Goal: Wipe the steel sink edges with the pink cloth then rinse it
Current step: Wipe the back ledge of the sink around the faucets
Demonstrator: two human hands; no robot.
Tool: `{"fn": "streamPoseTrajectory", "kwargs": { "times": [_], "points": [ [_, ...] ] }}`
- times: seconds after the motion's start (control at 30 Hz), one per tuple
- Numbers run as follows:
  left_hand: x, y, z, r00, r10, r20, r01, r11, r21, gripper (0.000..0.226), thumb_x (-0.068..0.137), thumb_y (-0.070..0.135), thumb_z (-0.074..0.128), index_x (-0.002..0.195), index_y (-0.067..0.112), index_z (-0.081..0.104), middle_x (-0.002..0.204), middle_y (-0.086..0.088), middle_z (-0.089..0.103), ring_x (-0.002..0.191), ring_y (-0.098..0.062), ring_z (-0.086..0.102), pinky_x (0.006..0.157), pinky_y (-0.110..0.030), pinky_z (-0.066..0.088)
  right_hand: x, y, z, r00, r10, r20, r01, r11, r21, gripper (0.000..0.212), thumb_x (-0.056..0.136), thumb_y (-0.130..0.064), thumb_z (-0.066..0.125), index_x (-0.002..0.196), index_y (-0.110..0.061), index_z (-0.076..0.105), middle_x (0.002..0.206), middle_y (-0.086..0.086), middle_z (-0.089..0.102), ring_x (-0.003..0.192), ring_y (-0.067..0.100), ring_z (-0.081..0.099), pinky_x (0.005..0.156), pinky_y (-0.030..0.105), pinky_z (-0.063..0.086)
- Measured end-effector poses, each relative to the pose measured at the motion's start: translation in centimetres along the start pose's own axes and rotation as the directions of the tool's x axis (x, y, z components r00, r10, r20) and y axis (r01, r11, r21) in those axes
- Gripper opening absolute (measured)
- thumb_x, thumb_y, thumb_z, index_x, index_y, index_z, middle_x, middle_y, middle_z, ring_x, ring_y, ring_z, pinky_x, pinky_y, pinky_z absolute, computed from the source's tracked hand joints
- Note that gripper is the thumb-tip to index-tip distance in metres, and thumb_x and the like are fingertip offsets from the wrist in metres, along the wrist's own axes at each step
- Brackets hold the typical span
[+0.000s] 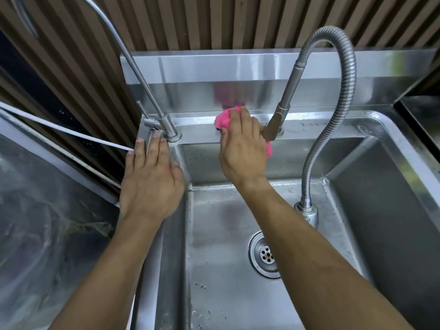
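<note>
My right hand [242, 151] fingers [234, 120] lie fairly straight and close together, pressing the pink cloth [222, 120] flat onto the sink's back ledge, center of frame. Cloth bunched under the palm; one bit pokes out top-left of the fingers, another at the hand's right side, hanging over the basin's back wall. Thumb side sits just beside the head of the pull-out sprayer [273, 129], which points down at the ledge.

Left hand [152, 177] is flat, fingers straight and slightly spread, holding nothing, resting on the sink's left rim at center-left. Fingertips reach the base of the thin tap [171, 134] at the back-left corner.

Steel sink [309, 129]: basin [226, 234] wet, w/ droplets on floor and back wall, round drain [265, 254] lower center, no standing water. The sprayer's ribbed hose [333, 110] arcs up right of center, then drops to a fitting on the step inside the basin. Raised shelf section on the basin's right side, nothing lying in it.

A white cord [59, 129] runs from left edge toward my left fingertips. Clear plastic sheet [42, 210] at lower left, contents too blurred to tell. Brown slatted wall [214, 20] across the top.
</note>
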State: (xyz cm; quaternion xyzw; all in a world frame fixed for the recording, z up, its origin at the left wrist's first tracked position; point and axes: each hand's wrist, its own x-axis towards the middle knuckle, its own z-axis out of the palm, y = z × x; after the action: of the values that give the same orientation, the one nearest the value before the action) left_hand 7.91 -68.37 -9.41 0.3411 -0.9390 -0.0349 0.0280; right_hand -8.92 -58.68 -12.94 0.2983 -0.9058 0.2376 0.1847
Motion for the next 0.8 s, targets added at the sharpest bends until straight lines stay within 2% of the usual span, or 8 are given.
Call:
{"fn": "streamPoseTrajectory", "kwargs": {
  "times": [0.1, 0.2, 0.27, 0.37, 0.5, 0.6, 0.73, 0.8],
  "points": [
    [-0.4, 0.4, -0.4, 0.998, 0.043, -0.056, -0.045, 0.998, -0.043, 0.07, 0.1, 0.041, 0.017, 0.157, 0.006, 0.036, 0.165, -0.012, 0.034, 0.156, -0.035, 0.02, 0.128, -0.048, 0.013, 0.0, -0.5, -0.2, 0.999, -0.001, 0.042, 0.002, 1.0, -0.013, 0.051, 0.106, -0.038, 0.036, 0.148, -0.011, 0.047, 0.157, 0.016, 0.043, 0.135, 0.038, 0.048, 0.111, 0.05, 0.042],
    [-0.6, 1.5, -0.3, 0.963, 0.195, -0.188, -0.218, 0.969, -0.114, 0.052, 0.1, 0.028, 0.036, 0.143, 0.006, 0.056, 0.15, -0.013, 0.055, 0.146, -0.036, 0.041, 0.124, -0.047, 0.025, 0.0, 0.5, -0.4, 0.995, -0.071, 0.074, 0.07, 0.997, 0.015, 0.05, 0.109, -0.036, 0.035, 0.151, -0.009, 0.044, 0.159, 0.017, 0.041, 0.137, 0.039, 0.045, 0.115, 0.049, 0.038],
    [0.6, 2.8, -0.4, 0.926, 0.297, -0.232, -0.34, 0.925, -0.17, 0.047, 0.097, 0.016, 0.045, 0.141, 0.005, 0.058, 0.147, -0.013, 0.057, 0.144, -0.036, 0.044, 0.122, -0.049, 0.03, -0.2, 0.9, -0.4, 0.994, -0.096, 0.051, 0.094, 0.994, 0.049, 0.051, 0.109, -0.034, 0.036, 0.151, -0.007, 0.044, 0.159, 0.018, 0.042, 0.139, 0.04, 0.044, 0.117, 0.05, 0.035],
    [3.9, 4.7, -1.0, 0.935, 0.31, -0.172, -0.338, 0.927, -0.165, 0.053, 0.104, 0.013, 0.042, 0.156, 0.006, 0.037, 0.163, -0.011, 0.037, 0.155, -0.032, 0.023, 0.127, -0.044, 0.018, -0.4, 0.9, -0.2, 0.992, -0.103, 0.068, 0.098, 0.992, 0.076, 0.055, 0.109, -0.036, 0.03, 0.153, -0.005, 0.042, 0.16, 0.018, 0.04, 0.144, 0.04, 0.04, 0.122, 0.05, 0.031],
    [5.8, 4.9, 0.9, 0.958, 0.28, -0.061, -0.28, 0.96, 0.007, 0.063, 0.109, 0.041, 0.013, 0.164, 0.01, 0.005, 0.173, -0.006, 0.003, 0.16, -0.021, -0.002, 0.126, -0.034, -0.008, -0.2, 1.0, -0.4, 0.99, -0.105, 0.095, 0.1, 0.994, 0.048, 0.056, 0.108, -0.037, 0.031, 0.154, -0.007, 0.04, 0.16, 0.016, 0.04, 0.145, 0.036, 0.041, 0.12, 0.046, 0.035],
    [5.7, 4.7, 1.6, 0.956, 0.289, -0.044, -0.287, 0.957, 0.051, 0.069, 0.105, 0.047, 0.003, 0.164, 0.011, -0.001, 0.173, -0.006, -0.005, 0.159, -0.019, -0.006, 0.125, -0.034, -0.01, -0.2, 0.7, -0.6, 0.991, -0.105, 0.082, 0.103, 0.994, 0.033, 0.05, 0.106, -0.03, 0.04, 0.149, -0.005, 0.046, 0.154, 0.017, 0.047, 0.136, 0.036, 0.047, 0.107, 0.045, 0.043],
    [5.8, 4.7, 1.3, 0.954, 0.3, -0.009, -0.299, 0.952, 0.064, 0.07, 0.103, 0.049, -0.002, 0.164, 0.015, -0.005, 0.172, -0.005, -0.01, 0.159, -0.019, -0.01, 0.124, -0.035, -0.011, -1.4, 1.4, -1.6, 0.972, -0.197, 0.126, 0.193, 0.98, 0.045, 0.043, 0.106, -0.02, 0.042, 0.144, -0.002, 0.048, 0.145, 0.019, 0.052, 0.124, 0.037, 0.052, 0.107, 0.048, 0.041],
    [5.7, 4.6, 1.2, 0.951, 0.309, -0.002, -0.308, 0.948, 0.078, 0.066, 0.105, 0.046, 0.004, 0.164, 0.018, -0.005, 0.172, -0.005, -0.011, 0.159, -0.019, -0.011, 0.125, -0.036, -0.01, -3.0, 1.6, -3.5, 0.963, -0.232, 0.137, 0.213, 0.967, 0.141, 0.039, 0.105, -0.016, 0.046, 0.142, -0.003, 0.05, 0.142, 0.017, 0.054, 0.118, 0.036, 0.055, 0.104, 0.048, 0.042]
  ]
}}
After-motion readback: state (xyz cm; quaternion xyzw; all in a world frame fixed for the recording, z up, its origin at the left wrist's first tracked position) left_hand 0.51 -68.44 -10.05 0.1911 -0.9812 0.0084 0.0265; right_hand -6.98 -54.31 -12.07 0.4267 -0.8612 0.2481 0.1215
